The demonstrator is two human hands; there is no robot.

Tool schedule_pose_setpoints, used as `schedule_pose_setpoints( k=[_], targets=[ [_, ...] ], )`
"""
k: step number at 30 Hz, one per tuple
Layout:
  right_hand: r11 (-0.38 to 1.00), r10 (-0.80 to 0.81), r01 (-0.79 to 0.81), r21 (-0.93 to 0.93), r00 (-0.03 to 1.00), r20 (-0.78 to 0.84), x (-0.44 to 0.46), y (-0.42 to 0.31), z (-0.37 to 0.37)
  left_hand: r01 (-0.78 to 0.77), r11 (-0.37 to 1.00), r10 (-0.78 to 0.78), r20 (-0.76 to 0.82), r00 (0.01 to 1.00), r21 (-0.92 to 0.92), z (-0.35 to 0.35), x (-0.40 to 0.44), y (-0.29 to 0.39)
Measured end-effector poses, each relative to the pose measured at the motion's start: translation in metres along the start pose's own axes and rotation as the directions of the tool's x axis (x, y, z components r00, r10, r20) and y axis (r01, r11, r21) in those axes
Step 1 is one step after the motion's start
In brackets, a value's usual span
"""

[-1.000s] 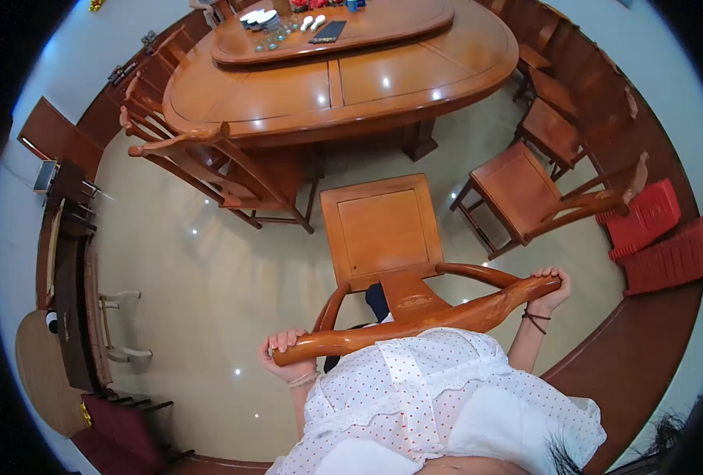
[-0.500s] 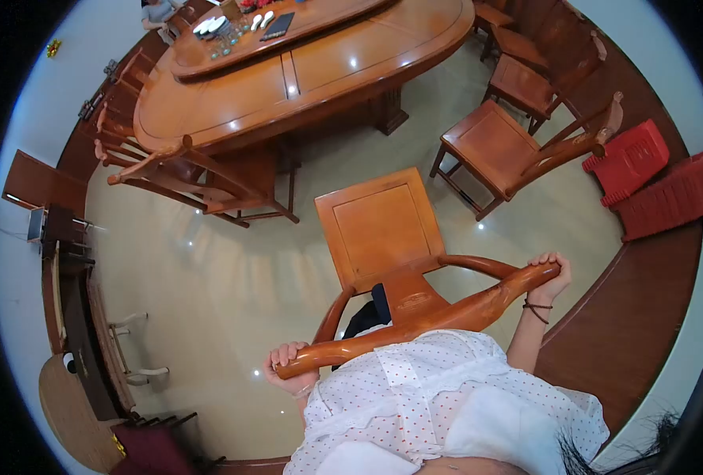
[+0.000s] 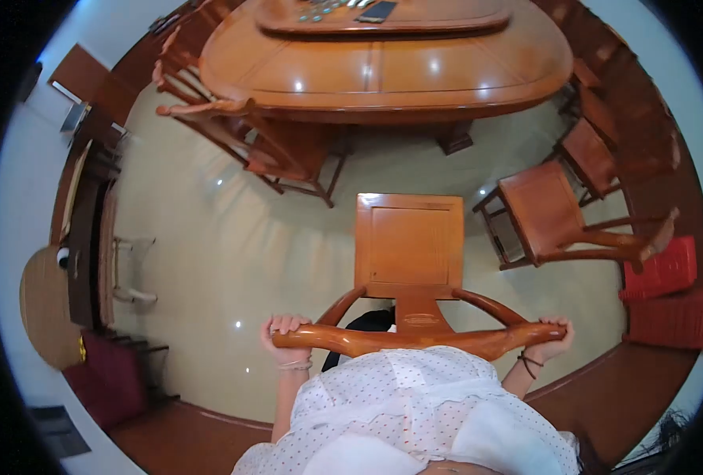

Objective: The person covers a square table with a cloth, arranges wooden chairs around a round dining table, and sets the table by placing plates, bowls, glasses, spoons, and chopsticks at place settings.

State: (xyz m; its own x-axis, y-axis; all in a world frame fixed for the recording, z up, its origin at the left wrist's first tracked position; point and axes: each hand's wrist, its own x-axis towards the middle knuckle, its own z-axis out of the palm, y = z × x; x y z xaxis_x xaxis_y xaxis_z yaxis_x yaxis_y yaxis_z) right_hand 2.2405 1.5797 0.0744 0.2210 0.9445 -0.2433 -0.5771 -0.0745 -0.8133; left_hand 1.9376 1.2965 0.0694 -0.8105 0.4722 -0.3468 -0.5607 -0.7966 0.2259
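A wooden chair (image 3: 409,241) with a glossy square seat stands directly in front of me, its curved top rail close to my body. My left hand (image 3: 288,328) is wrapped round the left end of that rail. Round the right end closes my right hand (image 3: 551,336), a dark bracelet on its wrist. The seat points away from me, toward a large wooden dining table (image 3: 320,71). Part of the chair's lower frame is hidden beneath the rail and my white dotted top.
Another wooden chair (image 3: 543,204) stands to the right, with red plastic stools (image 3: 672,321) behind it. At the left of the table is a chair (image 3: 284,154). A dark phone-like object (image 3: 377,12) lies on the turntable (image 3: 446,20). A maroon chair (image 3: 114,372) sits lower left.
My view and body have turned left to right, so the table now lies straighter ahead. The held chair's rail, slanted before, is now nearly level. Both hands keep their hold.
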Motion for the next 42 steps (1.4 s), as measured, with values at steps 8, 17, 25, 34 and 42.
schedule_pose_setpoints(
  k=[8, 17, 25, 34, 42],
  targets=[
    [0.963, -0.225, 0.215, -0.162, 0.973, -0.045, 0.015, 0.004, -0.015, 0.138, 0.987, -0.144, 0.074, 0.987, 0.088, -0.005, 0.007, 0.013],
    [0.001, -0.524, 0.470, -0.883, 0.752, 0.400, -0.103, 0.015, 0.069, -0.170, -0.448, -0.501, -0.089, 0.861, 0.878, -0.077, 0.050, 0.166],
    [0.121, 0.121, 0.629, -0.768, 0.758, 0.641, -0.283, 0.049, 0.211, 0.176, -0.866, -0.028, -0.396, 0.918, 0.469, -0.134, 0.082, 0.388],
    [0.612, 0.636, 0.404, -0.680, 0.260, 0.727, -0.383, 0.218, 0.341, -0.397, -0.445, -0.350, 0.252, 0.902, 0.803, 0.019, 0.296, 0.358],
    [0.887, 0.305, -0.038, -0.461, 0.796, 0.523, -0.284, 0.356, 0.463, -0.326, 0.598, 0.181, 0.273, 0.945, 0.732, 0.109, 0.522, 0.382]
  ],
)
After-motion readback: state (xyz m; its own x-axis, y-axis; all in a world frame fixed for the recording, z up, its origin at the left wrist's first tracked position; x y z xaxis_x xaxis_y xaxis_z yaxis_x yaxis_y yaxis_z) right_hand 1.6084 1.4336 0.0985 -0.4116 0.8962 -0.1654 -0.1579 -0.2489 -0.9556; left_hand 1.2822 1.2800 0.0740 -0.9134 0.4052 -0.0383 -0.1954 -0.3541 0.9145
